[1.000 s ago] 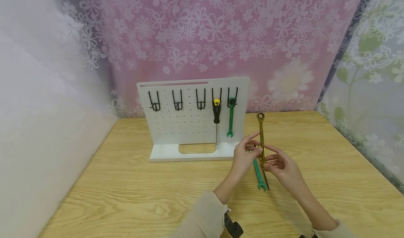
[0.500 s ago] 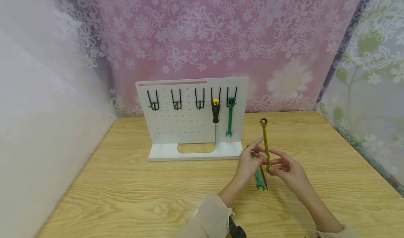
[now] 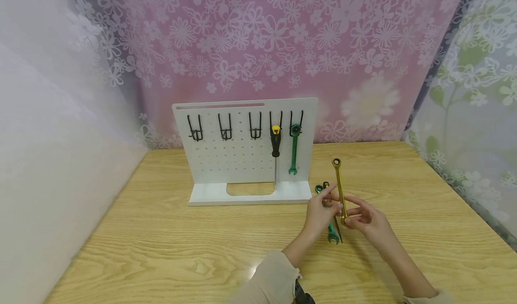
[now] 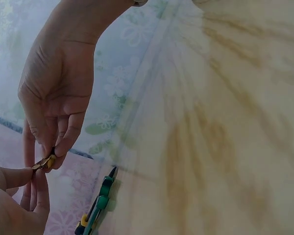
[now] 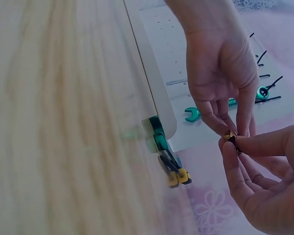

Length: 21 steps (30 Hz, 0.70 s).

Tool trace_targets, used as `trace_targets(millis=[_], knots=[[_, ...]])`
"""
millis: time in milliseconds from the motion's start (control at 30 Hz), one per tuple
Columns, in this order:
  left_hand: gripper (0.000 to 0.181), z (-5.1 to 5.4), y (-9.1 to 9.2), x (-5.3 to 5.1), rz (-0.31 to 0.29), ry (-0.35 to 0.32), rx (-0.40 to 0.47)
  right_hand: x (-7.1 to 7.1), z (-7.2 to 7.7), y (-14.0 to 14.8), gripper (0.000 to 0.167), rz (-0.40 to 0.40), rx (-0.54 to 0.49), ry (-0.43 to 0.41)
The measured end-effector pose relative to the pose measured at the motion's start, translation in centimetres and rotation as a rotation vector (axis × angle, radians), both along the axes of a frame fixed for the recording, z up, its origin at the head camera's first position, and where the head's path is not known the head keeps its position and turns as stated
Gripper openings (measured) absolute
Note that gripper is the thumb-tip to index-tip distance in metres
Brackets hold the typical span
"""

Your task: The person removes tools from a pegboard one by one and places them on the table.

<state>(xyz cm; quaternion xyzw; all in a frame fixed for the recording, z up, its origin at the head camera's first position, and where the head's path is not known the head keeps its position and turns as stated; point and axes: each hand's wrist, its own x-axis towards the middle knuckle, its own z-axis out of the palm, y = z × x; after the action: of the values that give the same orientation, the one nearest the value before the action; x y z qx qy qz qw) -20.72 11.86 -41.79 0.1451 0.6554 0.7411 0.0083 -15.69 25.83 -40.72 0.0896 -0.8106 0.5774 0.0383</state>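
Both hands hold a gold wrench (image 3: 339,185) above the table, its ring end up and tilted slightly left. The left hand (image 3: 320,212) pinches its middle between thumb and fingers. Lower down, the right hand (image 3: 372,225) pinches the wrench near its bottom end. In the left wrist view the wrench (image 4: 44,163) shows nearly end-on between both sets of fingertips. Beneath the hands, a green wrench (image 3: 333,237) and a screwdriver (image 3: 338,228) lie side by side on the table, partly hidden by the left hand.
A white pegboard (image 3: 242,154) stands at the back of the wooden table (image 3: 169,245). From its black hooks hang a black-and-yellow screwdriver (image 3: 276,142) and another green wrench (image 3: 294,151); three hook pairs at left hold nothing.
The gold wrench has come down and slightly right, with both hands moving along. The heads of the green wrench and screwdriver on the table now show beyond the left hand.
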Motion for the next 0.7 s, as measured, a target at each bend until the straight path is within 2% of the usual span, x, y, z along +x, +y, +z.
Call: trace_targets(millis=[233, 533, 700], knots=[[0.052, -0.9, 0.3, 0.0, -0.009, -0.073, 0.053, 0.0, -0.7, 0.3, 0.052, -0.018, 0.037, -0.034], [0.056, -2.1, 0.4, -0.1, -0.071, -0.061, 0.084, 0.1, -1.2, 0.7, 0.051, -0.018, 0.051, -0.058], [0.057, -2.7, 0.6, -0.2, -0.081, -0.054, 0.054, 0.1, -1.4, 0.9, 0.051, -0.014, 0.027, -0.076]])
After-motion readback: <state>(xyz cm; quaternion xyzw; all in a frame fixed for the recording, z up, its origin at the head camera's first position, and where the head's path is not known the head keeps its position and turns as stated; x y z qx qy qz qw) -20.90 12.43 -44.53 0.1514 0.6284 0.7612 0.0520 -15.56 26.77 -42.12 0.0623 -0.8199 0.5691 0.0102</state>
